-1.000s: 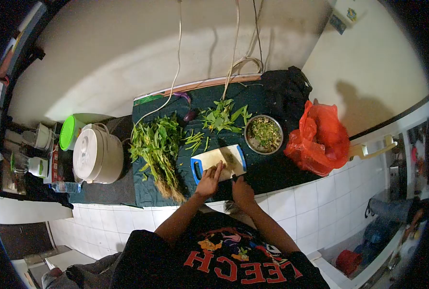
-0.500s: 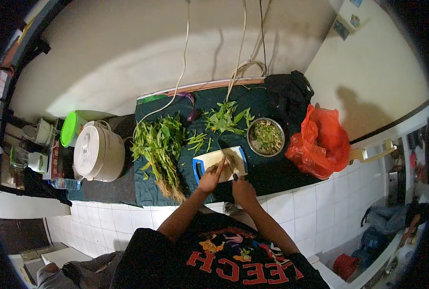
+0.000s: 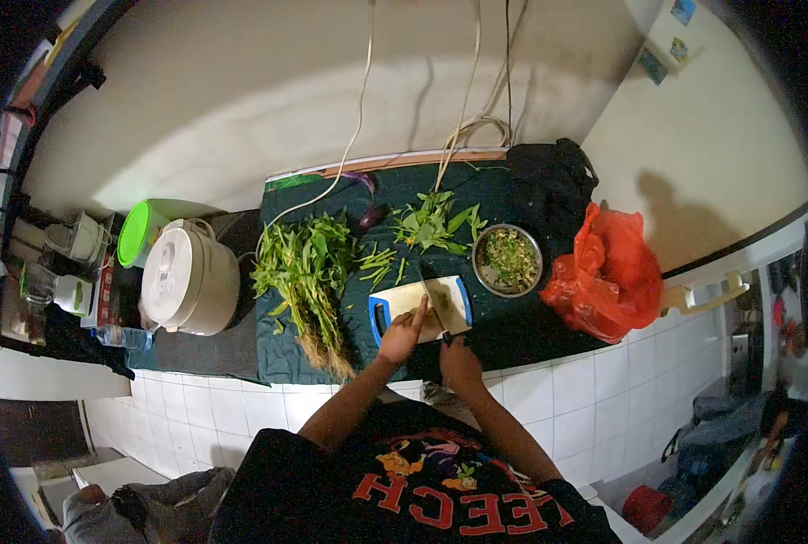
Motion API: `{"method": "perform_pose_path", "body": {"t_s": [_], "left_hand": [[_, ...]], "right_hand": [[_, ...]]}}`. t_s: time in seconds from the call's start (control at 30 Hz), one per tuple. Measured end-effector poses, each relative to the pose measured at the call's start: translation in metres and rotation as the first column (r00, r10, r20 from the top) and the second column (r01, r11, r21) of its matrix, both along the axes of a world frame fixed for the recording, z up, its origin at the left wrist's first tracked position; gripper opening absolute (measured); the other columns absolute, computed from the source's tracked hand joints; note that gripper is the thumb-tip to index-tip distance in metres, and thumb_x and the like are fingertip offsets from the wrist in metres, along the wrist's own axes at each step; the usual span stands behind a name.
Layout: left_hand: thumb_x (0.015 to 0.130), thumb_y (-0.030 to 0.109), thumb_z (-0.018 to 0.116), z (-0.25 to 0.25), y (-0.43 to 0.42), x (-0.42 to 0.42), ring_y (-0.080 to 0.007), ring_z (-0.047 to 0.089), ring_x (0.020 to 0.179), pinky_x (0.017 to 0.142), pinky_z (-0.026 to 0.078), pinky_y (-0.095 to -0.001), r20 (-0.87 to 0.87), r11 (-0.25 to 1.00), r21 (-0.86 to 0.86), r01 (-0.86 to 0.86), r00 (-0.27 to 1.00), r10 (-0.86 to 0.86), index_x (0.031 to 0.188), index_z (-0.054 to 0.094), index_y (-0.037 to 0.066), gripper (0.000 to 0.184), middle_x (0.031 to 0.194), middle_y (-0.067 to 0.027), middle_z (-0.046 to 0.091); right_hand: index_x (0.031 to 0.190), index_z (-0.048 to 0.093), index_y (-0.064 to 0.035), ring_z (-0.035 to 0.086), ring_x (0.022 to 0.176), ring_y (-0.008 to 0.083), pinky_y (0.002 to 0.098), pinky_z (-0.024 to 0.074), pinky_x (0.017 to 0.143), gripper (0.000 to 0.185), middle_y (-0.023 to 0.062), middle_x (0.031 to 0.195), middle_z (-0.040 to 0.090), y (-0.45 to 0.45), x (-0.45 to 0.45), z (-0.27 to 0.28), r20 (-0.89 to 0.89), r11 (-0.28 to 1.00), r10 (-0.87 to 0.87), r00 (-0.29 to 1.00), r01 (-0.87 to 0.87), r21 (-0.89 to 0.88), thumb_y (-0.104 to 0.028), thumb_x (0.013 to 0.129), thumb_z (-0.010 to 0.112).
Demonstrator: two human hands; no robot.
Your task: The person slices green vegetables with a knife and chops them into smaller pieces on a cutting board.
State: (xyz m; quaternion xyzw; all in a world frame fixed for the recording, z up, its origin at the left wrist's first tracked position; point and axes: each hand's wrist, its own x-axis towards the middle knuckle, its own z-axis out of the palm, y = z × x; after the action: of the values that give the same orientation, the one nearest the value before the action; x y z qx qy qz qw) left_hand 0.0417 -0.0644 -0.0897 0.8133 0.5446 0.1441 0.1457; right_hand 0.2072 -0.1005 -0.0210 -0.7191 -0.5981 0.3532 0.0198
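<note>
My right hand (image 3: 461,363) is closed around the handle of a knife (image 3: 435,306), whose blade slants up and left across a white cutting board (image 3: 454,310) with blue ends. Over the board's near left part, my left hand (image 3: 400,339) has its fingers stretched out beside the blade, the fingertips at or very near it. Whether anything small lies under those fingers is hidden. A greenish-brown smear shows on the board right of the blade. Just beyond the board lie cut green stems (image 3: 378,263) and loose leaves (image 3: 429,222).
Left of the board lies a big bunch of leafy greens (image 3: 304,272) with roots. A metal bowl (image 3: 532,283) of chopped food stands right, beside a red plastic bag (image 3: 608,272). Purple eggplants (image 3: 373,216) lie behind. A white rice cooker (image 3: 206,286) and green-lidded container (image 3: 135,234) stand far left.
The dark patch of bits on the board right of the blade looks smaller and fainter. Both hands and the knife keep nearly the same pose, while the whole view has shifted slightly.
</note>
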Motion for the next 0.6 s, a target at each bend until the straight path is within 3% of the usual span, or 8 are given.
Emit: {"method": "perform_pose_path", "body": {"t_s": [0.07, 0.17, 0.3, 0.37, 0.4, 0.47, 0.6], "left_hand": [[0.086, 0.006, 0.054, -0.001, 0.002, 0.0, -0.0382, 0.061, 0.096, 0.085, 0.05, -0.0448, 0.046, 0.992, -0.127, -0.014, 0.999, 0.02, 0.152, 0.013, 0.014, 0.079, 0.107, -0.0215, 0.062], [0.086, 0.007, 0.055, 0.011, 0.003, 0.003, -0.0384, 0.061, 0.096, 0.083, 0.051, -0.0451, 0.1, 0.98, -0.189, -0.06, 0.992, 0.08, 0.151, 0.018, 0.013, 0.075, 0.107, -0.0208, 0.063], [0.086, 0.007, 0.055, 0.008, 0.005, 0.003, -0.0392, 0.062, 0.095, 0.082, 0.051, -0.0455, 0.198, 0.974, -0.201, -0.101, 0.97, 0.141, 0.147, 0.029, 0.011, 0.066, 0.107, -0.0213, 0.063], [0.094, 0.016, 0.05, 0.008, 0.005, 0.004, -0.0371, 0.062, 0.093, 0.079, 0.052, -0.0438, 0.207, 0.981, -0.142, -0.133, 0.965, 0.161, 0.134, 0.042, 0.009, 0.042, 0.103, -0.0175, 0.065], [0.094, 0.016, 0.05, 0.008, 0.005, 0.005, -0.0371, 0.062, 0.093, 0.079, 0.052, -0.0438, 0.211, 0.981, -0.142, -0.132, 0.964, 0.161, 0.134, 0.042, 0.009, 0.042, 0.103, -0.0175, 0.065], [0.092, 0.015, 0.052, 0.008, 0.007, 0.005, -0.0382, 0.062, 0.094, 0.079, 0.051, -0.0459, 0.246, 0.984, -0.122, -0.134, 0.956, 0.16, 0.12, 0.049, 0.008, 0.029, 0.103, -0.0179, 0.065], [0.089, 0.014, 0.054, 0.022, 0.007, 0.005, -0.0378, 0.062, 0.095, 0.081, 0.05, -0.0466, 0.214, 0.981, -0.148, -0.123, 0.965, 0.153, 0.116, 0.05, 0.008, 0.028, 0.102, -0.0176, 0.065]], "right_hand": [[0.107, 0.05, 0.0046, 0.066, 0.086, 0.0427, 0.0518, 0.0526, 0.076, 0.037, 0.0278, 0.088, 0.066, 0.0, 0.001, -0.004, -0.007, 1.0, 0.029, 1.0, -0.029, 0.006, -0.031, 0.096, 0.047], [0.107, 0.049, 0.0054, 0.066, 0.084, 0.0429, 0.0516, 0.0528, 0.075, 0.038, 0.0277, 0.087, 0.066, 0.008, 0.004, 0.0, -0.021, 0.995, 0.088, 0.996, -0.087, 0.055, -0.032, 0.097, 0.047], [0.107, 0.049, 0.0053, 0.067, 0.082, 0.0425, 0.0502, 0.0536, 0.073, 0.036, 0.0263, 0.085, 0.066, 0.008, 0.0, 0.004, 0.055, 0.987, 0.123, 0.991, -0.128, 0.097, -0.03, 0.097, 0.047], [0.107, 0.049, 0.0052, 0.067, 0.082, 0.0423, 0.0498, 0.0538, 0.072, 0.036, 0.026, 0.084, 0.066, 0.0, -0.002, -0.013, 0.073, 0.996, 0.077, 0.994, -0.08, 0.036, -0.029, 0.097, 0.048], [0.107, 0.048, 0.0051, 0.067, 0.082, 0.0422, 0.0493, 0.0539, 0.072, 0.036, 0.0257, 0.083, 0.066, -0.001, -0.003, -0.013, 0.093, 0.999, 0.028, 0.995, -0.027, -0.017, -0.029, 0.097, 0.048], [0.107, 0.048, 0.005, 0.067, 0.081, 0.0421, 0.0494, 0.054, 0.071, 0.036, 0.0257, 0.084, 0.066, 0.005, 0.0, -0.012, 0.053, 0.998, 0.055, 0.997, -0.058, 0.039, -0.029, 0.096, 0.048], [0.108, 0.046, 0.004, 0.067, 0.08, 0.0426, 0.0501, 0.0539, 0.07, 0.035, 0.0257, 0.084, 0.066, 0.011, -0.002, -0.005, 0.047, 0.994, 0.085, 0.995, -0.088, 0.062, -0.03, 0.097, 0.047]]}}
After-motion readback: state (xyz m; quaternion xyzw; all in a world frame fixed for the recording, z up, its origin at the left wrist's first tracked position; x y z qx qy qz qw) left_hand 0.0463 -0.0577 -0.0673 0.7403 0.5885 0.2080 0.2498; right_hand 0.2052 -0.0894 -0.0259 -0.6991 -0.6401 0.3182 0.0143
